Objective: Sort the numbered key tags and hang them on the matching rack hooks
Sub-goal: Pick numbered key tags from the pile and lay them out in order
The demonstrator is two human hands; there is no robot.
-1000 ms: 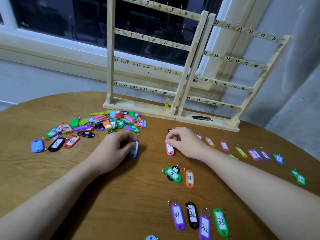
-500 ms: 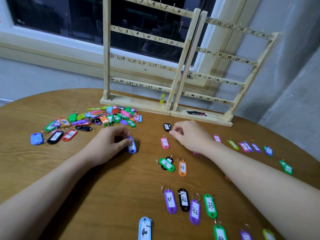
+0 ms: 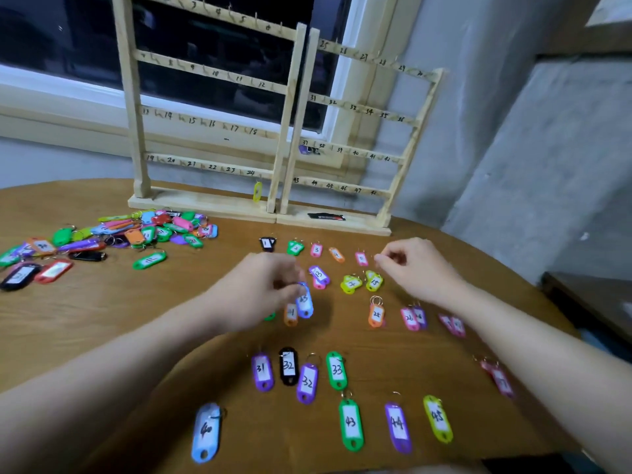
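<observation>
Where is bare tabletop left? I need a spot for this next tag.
Free: the brown wooden table left of the left hand, below the mixed pile of coloured tags; also between the light-blue tag 40 and green tag 43. Crowded: between both hands.

L hand (image 3: pixel 260 289) pinches a light-blue key tag (image 3: pixel 304 304) by its ring above the table (image 3: pixel 102 319); R hand (image 3: pixel 415 266), fingers curled, hovers near sorted rows; rack (image 3: pixel 212 203) behind.

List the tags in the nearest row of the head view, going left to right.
Light blue tag 40 → green tag 43 → purple tag 44 → yellow tag 45.
</observation>
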